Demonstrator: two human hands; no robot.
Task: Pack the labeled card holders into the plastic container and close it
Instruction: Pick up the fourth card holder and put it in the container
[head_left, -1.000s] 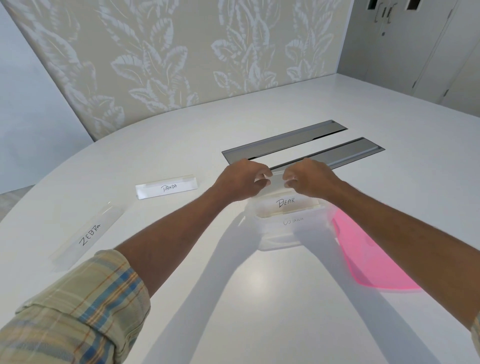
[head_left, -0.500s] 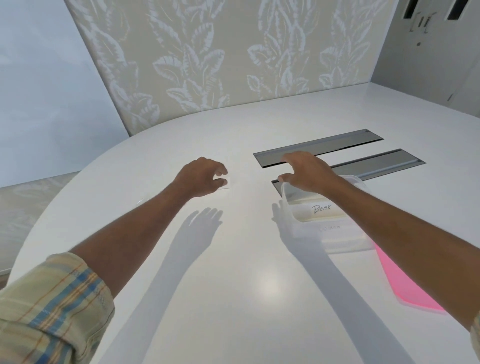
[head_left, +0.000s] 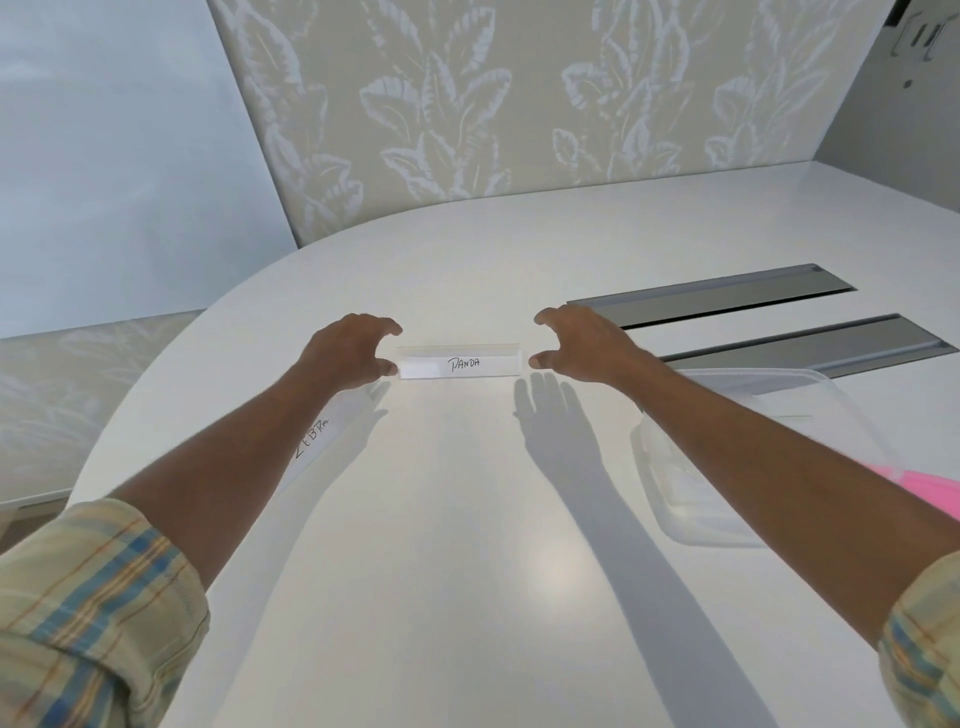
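Nothing gripped yet: left hand (head_left: 349, 349) and right hand (head_left: 582, 339) are spread open at either end of the PANDA holder (head_left: 459, 362), flat on the table (head_left: 467, 519). Both ends should be pinched evenly, holder kept level toward the container (head_left: 779, 457).

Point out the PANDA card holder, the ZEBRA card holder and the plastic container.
PANDA card holder (head_left: 460, 364): head view, on the handwritten label at its middle.
ZEBRA card holder (head_left: 313, 439): head view, on the lettering beside the left forearm.
plastic container (head_left: 810, 375): head view, on its far rim.
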